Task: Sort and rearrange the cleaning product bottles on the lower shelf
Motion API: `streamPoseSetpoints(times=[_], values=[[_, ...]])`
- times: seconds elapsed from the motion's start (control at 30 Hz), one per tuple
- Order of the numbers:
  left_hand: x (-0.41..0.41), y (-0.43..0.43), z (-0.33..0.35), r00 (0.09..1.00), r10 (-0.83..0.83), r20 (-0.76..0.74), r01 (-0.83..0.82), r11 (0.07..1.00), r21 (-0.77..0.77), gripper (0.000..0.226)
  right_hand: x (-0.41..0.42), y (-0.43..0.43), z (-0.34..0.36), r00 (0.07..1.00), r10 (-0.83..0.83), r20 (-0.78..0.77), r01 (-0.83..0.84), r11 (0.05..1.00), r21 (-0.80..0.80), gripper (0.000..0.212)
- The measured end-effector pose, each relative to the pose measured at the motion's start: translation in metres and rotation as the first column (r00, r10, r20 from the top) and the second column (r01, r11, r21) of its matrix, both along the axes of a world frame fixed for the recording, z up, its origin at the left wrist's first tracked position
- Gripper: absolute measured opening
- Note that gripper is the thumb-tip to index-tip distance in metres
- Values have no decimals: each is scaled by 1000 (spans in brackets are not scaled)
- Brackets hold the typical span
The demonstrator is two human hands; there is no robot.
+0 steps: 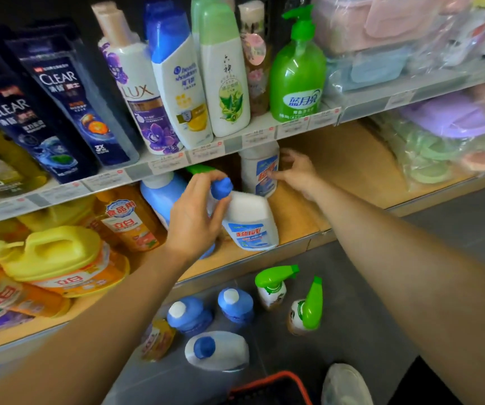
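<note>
The fingers of my left hand (197, 214) are curled round the neck of a white bottle (250, 223), just under its blue cap (221, 187), with the thumb closing the pinch. The bottle leans a little, its base on the lower shelf (352, 176) near the front edge. My right hand (296, 171) is open, fingers spread and loose, the tips at the label of a second white bottle (260, 168) standing further back. I cannot tell whether they touch it.

To the left of my left hand stand a blue bottle (161, 194), an orange bottle (130, 220) and yellow jugs (57, 255). Below my wrists, on the floor, are two more blue bottles (190, 315), another white one (217, 350) and two green spray bottles (273, 285).

I judge this to be the grouping step: like goes with like, white beside white. The next move calls for standing my bottle upright just beside its twin, label forward, then letting go cleanly so neither tips. After that, the ones on the floor need lifting in.
</note>
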State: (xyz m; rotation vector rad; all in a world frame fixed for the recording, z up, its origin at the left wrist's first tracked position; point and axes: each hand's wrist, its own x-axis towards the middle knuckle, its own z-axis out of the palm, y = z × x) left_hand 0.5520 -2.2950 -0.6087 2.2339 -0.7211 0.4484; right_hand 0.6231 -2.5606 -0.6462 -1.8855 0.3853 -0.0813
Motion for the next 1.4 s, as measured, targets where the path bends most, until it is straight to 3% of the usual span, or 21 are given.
streamPoseSetpoints(times=[0.1, 0.27, 0.4, 0.5, 0.63, 0.77, 0.93, 1.0, 1.1, 1.23, 1.4], values=[[1, 20, -9, 997, 68, -30, -69, 997, -46, 33, 20, 2, -3, 999, 23, 31, -25, 999, 42, 89], [4, 34, -11, 993, 96, -69, -102, 992, -80, 32, 34, 4, -20, 997, 36, 66, -40, 998, 53, 79], [2, 30, -11, 991, 109, -77, -115, 989, -91, 32, 25, 3, -25, 999, -39, 29, 41, 995, -96, 91], [1, 27, -10, 991, 112, -68, -118, 989, -88, 31, 14, 4, -21, 998, -50, 47, 54, 994, -98, 100], [-3, 20, -5, 993, 114, -38, -116, 991, -60, 30, -5, 2, -10, 999, -20, 47, 30, 974, -226, 92], [-7, 5, 6, 998, 48, -49, -49, 998, -24, 28, -29, -8, -3, 999, -30, 18, 34, 953, -303, 62], [-16, -29, 20, 996, -82, -36, 85, 992, 91, 29, -60, -22, 15, 999, -34, -2, 30, 898, -438, 65], [-18, -41, 21, 998, -61, -29, 64, 992, 108, 30, -75, -31, 25, 998, -61, -8, 51, 896, -441, 62], [-17, -46, 18, 995, -13, -97, 20, 997, 79, 45, -100, -38, 42, 992, -121, -21, 101, 901, -422, 62], [-12, -32, 22, 963, -78, -256, 116, 984, 136, 79, -132, -38, 68, 976, -216, -5, 196, 894, -403, 63], [-27, -7, 36, 970, -67, -235, 109, 980, 168, 81, -164, -25, 107, 983, -182, -11, 171, 940, -294, 58]])
